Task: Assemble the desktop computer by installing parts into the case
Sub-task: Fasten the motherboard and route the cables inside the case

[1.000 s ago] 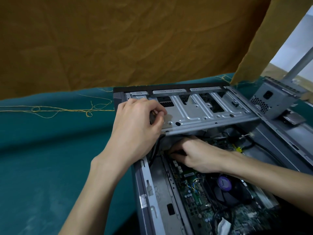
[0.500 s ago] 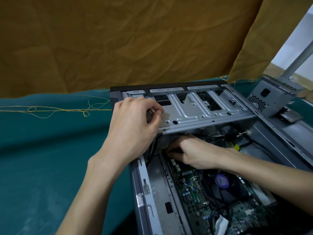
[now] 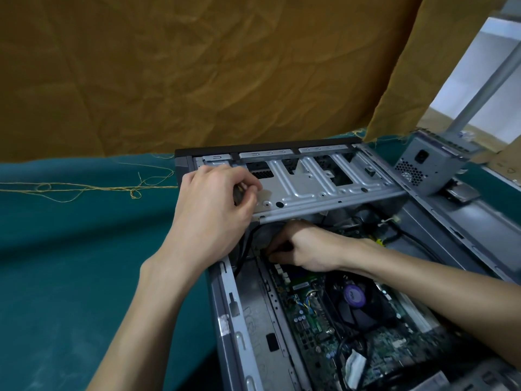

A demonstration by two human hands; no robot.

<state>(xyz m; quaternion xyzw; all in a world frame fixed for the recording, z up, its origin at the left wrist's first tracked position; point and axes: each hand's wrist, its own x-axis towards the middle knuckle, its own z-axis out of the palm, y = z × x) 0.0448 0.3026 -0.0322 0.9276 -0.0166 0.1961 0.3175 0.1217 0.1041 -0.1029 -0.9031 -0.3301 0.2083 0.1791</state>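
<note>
Little change from earlier: left hand [image 3: 210,210] still grips the drive cage [image 3: 315,187] corner, fingers curled; right hand [image 3: 304,249] stays under it in the open case [image 3: 225,306], grip unclear. Teal cloth [image 3: 70,263] left of hands, mustard backdrop [image 3: 197,66] behind.

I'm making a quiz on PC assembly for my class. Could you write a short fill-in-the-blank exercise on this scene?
1. The left hand grips the edge of the metal drive ____.
2. The right hand reaches ____ that metal part.
3. The CPU fan carries a ____ sticker.
4. The case lies on a ____ cloth.

Missing words: cage; under; purple; teal
</note>
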